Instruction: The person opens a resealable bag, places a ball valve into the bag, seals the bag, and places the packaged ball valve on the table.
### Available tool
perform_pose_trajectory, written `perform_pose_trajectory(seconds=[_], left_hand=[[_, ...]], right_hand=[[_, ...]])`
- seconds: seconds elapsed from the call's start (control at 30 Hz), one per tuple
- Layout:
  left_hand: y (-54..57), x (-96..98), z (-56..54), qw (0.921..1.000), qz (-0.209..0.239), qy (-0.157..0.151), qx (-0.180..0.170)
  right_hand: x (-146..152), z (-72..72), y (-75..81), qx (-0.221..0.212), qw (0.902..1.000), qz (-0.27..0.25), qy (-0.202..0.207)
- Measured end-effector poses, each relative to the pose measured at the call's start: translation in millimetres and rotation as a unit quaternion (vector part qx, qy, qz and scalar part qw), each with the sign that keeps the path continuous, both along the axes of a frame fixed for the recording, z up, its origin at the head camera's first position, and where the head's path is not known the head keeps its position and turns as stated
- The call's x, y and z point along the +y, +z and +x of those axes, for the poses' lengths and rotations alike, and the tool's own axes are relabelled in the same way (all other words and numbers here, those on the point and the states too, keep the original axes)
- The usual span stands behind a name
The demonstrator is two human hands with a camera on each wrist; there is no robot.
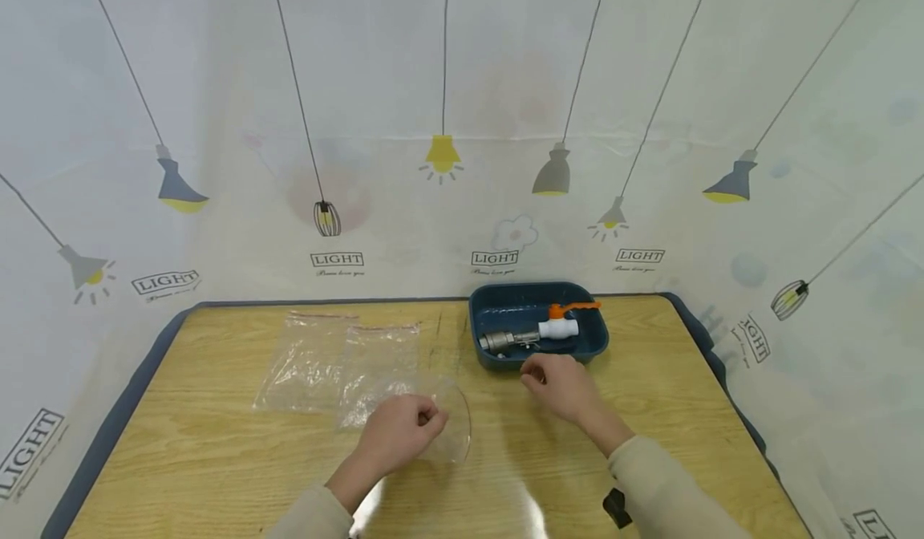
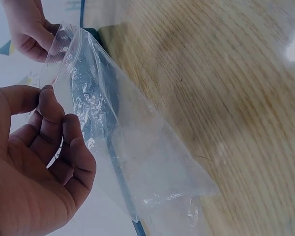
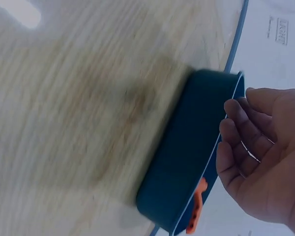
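My left hand (image 1: pixel 395 436) pinches the edge of a clear plastic zip bag (image 2: pixel 152 152) between thumb and forefinger, its other fingers curled in. The bag hangs over the table, its mouth partly spread in the left wrist view. My right hand (image 1: pixel 566 388) hovers at the near rim of a dark teal plastic bin (image 3: pixel 179 142), fingers loosely bent with nothing between them. Inside the bin lie a white ball valve (image 1: pixel 558 329) with an orange lever handle (image 1: pixel 577 306) and a grey metal fitting (image 1: pixel 497 341). Small metal parts are beside them.
Two more clear zip bags, a left one (image 1: pixel 306 362) and a right one (image 1: pixel 382 350), lie flat on the wooden table (image 1: pixel 216 467), left of the bin. A white wall covering (image 1: pixel 397 82) printed with lamps rises behind the table's dark edge.
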State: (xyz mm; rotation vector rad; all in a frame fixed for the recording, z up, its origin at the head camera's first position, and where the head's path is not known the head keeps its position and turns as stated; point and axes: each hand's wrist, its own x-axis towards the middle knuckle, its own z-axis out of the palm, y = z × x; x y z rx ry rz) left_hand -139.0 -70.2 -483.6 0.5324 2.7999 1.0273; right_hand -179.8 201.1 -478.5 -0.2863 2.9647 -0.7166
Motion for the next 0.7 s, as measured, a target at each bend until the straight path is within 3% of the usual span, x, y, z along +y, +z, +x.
perform_pose_trajectory(seconds=[0.17, 0.37, 0.7], left_hand=[[-0.4, -1.8, -1.8, 1.0000, 0.003, 0.002, -0.002], [-1.0, -1.6, -4.0, 1.0000, 0.005, 0.007, 0.000], [-4.7, -0.2, -6.5, 0.9999, 0.006, 0.014, 0.006]], right_hand=[[11, -14.6, 0.3, 0.033, 0.9980, 0.053, 0.005], [23, -34.4, -4.5, 0.096, 0.9834, 0.153, 0.017], [25, -58.6, -12.1, 0.074, 0.9736, 0.213, 0.037]])
